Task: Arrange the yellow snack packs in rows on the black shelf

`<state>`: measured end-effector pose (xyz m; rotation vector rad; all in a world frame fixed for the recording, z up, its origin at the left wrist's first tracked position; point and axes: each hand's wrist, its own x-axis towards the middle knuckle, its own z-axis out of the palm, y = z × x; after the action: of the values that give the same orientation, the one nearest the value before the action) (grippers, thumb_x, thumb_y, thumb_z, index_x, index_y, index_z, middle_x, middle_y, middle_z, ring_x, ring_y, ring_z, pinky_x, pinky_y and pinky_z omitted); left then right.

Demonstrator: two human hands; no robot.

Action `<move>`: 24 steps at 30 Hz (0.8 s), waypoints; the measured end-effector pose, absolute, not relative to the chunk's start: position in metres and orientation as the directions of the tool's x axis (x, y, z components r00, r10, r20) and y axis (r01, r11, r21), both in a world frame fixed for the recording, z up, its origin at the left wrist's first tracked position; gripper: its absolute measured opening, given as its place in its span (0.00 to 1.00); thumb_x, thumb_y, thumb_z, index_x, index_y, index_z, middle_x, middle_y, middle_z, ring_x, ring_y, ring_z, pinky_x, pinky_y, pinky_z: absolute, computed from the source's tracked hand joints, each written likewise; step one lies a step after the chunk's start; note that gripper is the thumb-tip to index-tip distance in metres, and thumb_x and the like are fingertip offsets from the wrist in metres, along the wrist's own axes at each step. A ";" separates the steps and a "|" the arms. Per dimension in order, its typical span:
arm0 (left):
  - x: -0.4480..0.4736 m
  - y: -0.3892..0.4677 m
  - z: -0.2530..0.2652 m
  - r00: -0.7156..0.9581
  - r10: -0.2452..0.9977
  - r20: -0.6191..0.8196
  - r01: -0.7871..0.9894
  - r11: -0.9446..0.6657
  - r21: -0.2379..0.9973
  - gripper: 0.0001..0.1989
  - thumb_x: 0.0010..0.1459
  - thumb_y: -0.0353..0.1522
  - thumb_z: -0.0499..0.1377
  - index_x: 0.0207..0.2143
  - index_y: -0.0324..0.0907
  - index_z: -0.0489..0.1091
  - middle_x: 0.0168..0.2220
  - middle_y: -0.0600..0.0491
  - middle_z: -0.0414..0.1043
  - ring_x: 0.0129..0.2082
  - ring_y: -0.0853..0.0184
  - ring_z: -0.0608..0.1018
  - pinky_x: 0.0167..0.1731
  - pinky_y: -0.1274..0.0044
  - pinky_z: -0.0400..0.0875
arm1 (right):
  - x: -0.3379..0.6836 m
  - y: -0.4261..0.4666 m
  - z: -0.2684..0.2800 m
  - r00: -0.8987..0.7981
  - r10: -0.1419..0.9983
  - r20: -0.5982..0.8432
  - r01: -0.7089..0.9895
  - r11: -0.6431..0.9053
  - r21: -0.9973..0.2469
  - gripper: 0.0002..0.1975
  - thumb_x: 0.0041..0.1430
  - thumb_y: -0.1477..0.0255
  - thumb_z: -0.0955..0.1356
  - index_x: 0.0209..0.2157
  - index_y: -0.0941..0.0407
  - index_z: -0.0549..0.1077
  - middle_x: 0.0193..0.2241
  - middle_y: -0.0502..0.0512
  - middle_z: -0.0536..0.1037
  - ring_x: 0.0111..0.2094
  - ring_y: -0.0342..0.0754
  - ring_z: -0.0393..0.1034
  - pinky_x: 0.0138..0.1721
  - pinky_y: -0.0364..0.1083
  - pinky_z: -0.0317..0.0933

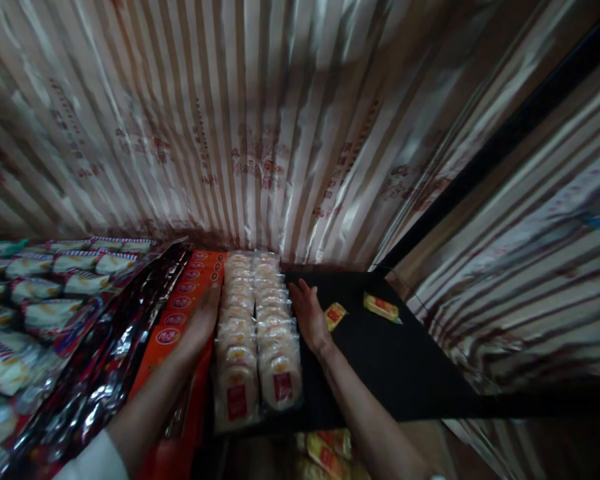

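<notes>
A double row of clear-wrapped round packets (257, 333) stands on a black shelf (380, 367), running from the front edge toward the back, its packets leaning one behind another and its nearest ones bearing red labels. The left hand (207, 313) lies along the double row's left side, flat and unclenched, grasping nothing that shows; whether it touches the packets cannot be told. The right hand (310, 317) is at the double row's right side, fingers spread and loose, fingertips just beside the wrappers or against them.

To the right of the double row the shelf's dark, matte top carries two small yellow packets (381, 307), one near the right hand, the other farther off. Immediately left of the double row are overlapping orange packs (167, 335) with oval logos; beyond them lie dark glossy packets (125, 340), and farthest left, rows of white packets (35, 290). Below the double row, under the shelf's front edge, more yellow-and-red packets (325, 453) show, blurred.

Behind the double row rises striped sheeting (260, 120), silvery and brown, creased and printed in red; similar sheeting hangs well to its right, past a slanting black bar (460, 160). The light is dim.
</notes>
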<state>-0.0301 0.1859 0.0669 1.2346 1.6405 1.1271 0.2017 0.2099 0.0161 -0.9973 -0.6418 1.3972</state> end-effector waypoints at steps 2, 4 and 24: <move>-0.030 0.162 0.071 -0.266 0.957 -0.113 0.290 0.191 0.938 0.27 0.62 0.43 0.43 0.56 0.38 0.63 0.62 0.44 0.60 0.63 0.59 0.61 0.63 0.66 0.52 | 0.206 0.182 0.016 0.145 0.979 -0.144 -0.502 -0.053 -0.863 0.32 0.57 0.46 0.59 0.57 0.48 0.64 0.56 0.55 0.70 0.61 0.49 0.57 0.65 0.55 0.42; -0.029 0.134 0.071 -0.337 0.934 -0.122 0.294 0.227 0.929 0.26 0.61 0.42 0.45 0.55 0.38 0.64 0.60 0.44 0.62 0.61 0.60 0.63 0.62 0.67 0.53 | 0.210 0.152 0.014 0.181 0.979 -0.098 -0.499 0.005 -0.867 0.29 0.57 0.46 0.60 0.54 0.46 0.67 0.56 0.53 0.70 0.62 0.49 0.56 0.65 0.55 0.42; 0.028 0.002 0.005 -0.199 0.951 0.237 0.511 -0.106 0.853 0.15 0.55 0.35 0.49 0.38 0.43 0.73 0.46 0.43 0.73 0.50 0.60 0.74 0.54 0.66 0.68 | 0.182 0.060 -0.006 0.262 0.959 -0.108 -0.412 0.009 -0.911 0.32 0.56 0.50 0.63 0.59 0.51 0.62 0.63 0.51 0.58 0.65 0.47 0.49 0.65 0.51 0.42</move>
<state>0.0277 0.0020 0.0053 1.6023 1.7080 1.2539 0.1819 0.0600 -0.0058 -1.0522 -0.6735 1.2072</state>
